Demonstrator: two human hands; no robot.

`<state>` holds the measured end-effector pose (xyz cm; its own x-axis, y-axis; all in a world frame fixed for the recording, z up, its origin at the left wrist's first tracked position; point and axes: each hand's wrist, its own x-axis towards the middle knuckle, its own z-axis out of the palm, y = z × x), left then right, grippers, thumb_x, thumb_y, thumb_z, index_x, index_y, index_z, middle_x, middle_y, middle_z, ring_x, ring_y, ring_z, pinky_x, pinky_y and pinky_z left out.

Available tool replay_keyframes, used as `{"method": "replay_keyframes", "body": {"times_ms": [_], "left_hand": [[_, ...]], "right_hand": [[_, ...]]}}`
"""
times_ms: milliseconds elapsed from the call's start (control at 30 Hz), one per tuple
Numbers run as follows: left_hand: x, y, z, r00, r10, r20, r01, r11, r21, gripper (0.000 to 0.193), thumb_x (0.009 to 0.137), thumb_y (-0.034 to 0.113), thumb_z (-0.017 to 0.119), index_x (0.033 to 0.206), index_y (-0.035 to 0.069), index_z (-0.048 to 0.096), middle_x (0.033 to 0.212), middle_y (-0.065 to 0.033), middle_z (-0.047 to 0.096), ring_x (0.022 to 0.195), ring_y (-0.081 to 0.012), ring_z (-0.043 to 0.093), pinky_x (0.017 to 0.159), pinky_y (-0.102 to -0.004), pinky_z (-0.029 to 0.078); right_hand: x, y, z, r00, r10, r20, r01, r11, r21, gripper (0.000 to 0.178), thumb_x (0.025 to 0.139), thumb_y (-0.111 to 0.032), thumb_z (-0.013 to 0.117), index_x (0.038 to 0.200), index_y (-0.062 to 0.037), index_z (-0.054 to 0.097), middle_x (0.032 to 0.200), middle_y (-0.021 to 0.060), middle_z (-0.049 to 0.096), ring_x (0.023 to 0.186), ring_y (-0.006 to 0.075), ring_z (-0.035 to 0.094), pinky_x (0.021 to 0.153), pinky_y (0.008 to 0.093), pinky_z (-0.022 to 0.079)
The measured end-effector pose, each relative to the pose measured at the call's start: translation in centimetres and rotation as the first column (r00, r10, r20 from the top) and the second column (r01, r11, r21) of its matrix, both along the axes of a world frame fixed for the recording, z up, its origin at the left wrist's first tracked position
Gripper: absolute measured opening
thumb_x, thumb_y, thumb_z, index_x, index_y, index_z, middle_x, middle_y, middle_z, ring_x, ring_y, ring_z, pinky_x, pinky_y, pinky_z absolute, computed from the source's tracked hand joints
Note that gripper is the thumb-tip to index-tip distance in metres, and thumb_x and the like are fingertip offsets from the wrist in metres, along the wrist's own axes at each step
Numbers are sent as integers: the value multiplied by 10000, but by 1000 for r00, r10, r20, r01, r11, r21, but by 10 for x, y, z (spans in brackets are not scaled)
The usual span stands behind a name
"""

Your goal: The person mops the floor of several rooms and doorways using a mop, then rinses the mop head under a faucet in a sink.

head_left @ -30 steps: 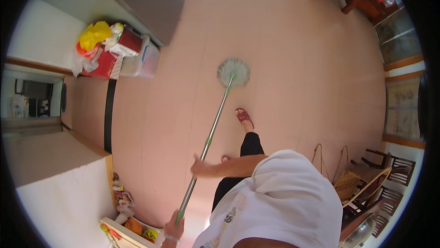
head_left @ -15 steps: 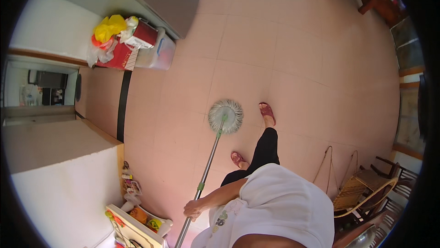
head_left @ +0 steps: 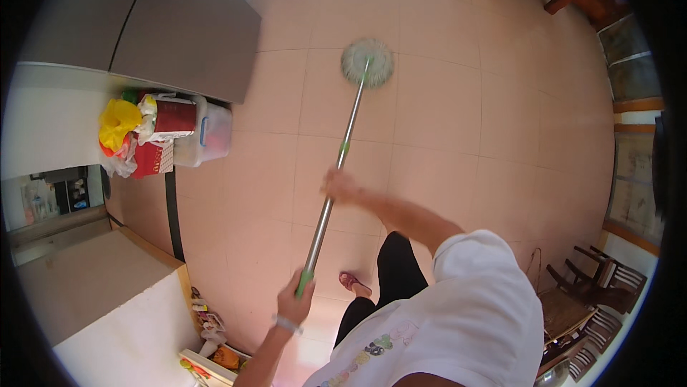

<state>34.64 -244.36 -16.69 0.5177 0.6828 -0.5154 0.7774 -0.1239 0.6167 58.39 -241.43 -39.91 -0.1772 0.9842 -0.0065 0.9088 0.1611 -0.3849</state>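
I hold a mop with a round pale head (head_left: 367, 63) resting flat on the pink tiled floor (head_left: 458, 122), far out in front of me. Its metal pole (head_left: 348, 133) runs back toward me. My right hand (head_left: 340, 185) is closed around the middle of the pole, arm stretched out. My left hand (head_left: 293, 302), with a band at the wrist, grips the green end of the handle close to my body. My foot in a red sandal (head_left: 354, 284) stands just right of the handle end.
A grey fridge (head_left: 179, 22) stands at the upper left. Beside it is a clear plastic bin (head_left: 213, 133) with a yellow bag (head_left: 118, 122) and red packages. A white counter (head_left: 107, 301) is at the lower left, wooden chairs (head_left: 594, 287) at the lower right.
The mop head, drawn back near my feet half a second ago, has been pushed far forward across the tiles. My right arm has stretched out along the pole.
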Motion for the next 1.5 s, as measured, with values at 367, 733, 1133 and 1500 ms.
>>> {"method": "replay_keyframes", "body": {"times_ms": [367, 733, 1133, 1500], "left_hand": [[103, -32, -55, 992, 122, 26, -116, 979, -166, 409, 841, 224, 523, 1205, 54, 449, 795, -137, 604, 684, -174, 585, 610, -284, 460], [156, -16, -49, 988, 152, -30, -155, 973, -170, 399, 864, 245, 467, 1195, 23, 433, 750, -119, 549, 667, -160, 516, 629, -290, 433], [-37, -123, 33, 848, 270, -457, -394, 897, -200, 418, 832, 257, 504, 1204, 75, 446, 820, -160, 606, 738, -252, 616, 640, -325, 473], [29, -37, -35, 978, 78, -195, -83, 996, -21, 408, 841, 244, 478, 1212, 81, 435, 881, -191, 597, 756, -291, 605, 648, -350, 473]], "right_hand": [[89, -26, -34, 960, -184, 213, 219, 963, -155, 216, 796, -225, 488, 869, -91, 641, 1154, 217, 497, 1187, 421, 329, 1008, 533, 186], [127, 17, -32, 928, -174, 329, 294, 886, -358, 211, 827, -213, 467, 929, -139, 636, 1185, 125, 497, 1245, 326, 284, 1040, 479, 114], [-72, -92, 25, 986, 151, -67, -163, 957, -240, 120, 697, -209, 554, 708, -129, 643, 921, 144, 575, 1139, 448, 357, 971, 632, 155], [5, -13, -48, 998, -54, -45, 57, 995, 76, 157, 732, -206, 517, 753, -97, 628, 904, 124, 565, 1147, 391, 365, 988, 601, 164]]}}
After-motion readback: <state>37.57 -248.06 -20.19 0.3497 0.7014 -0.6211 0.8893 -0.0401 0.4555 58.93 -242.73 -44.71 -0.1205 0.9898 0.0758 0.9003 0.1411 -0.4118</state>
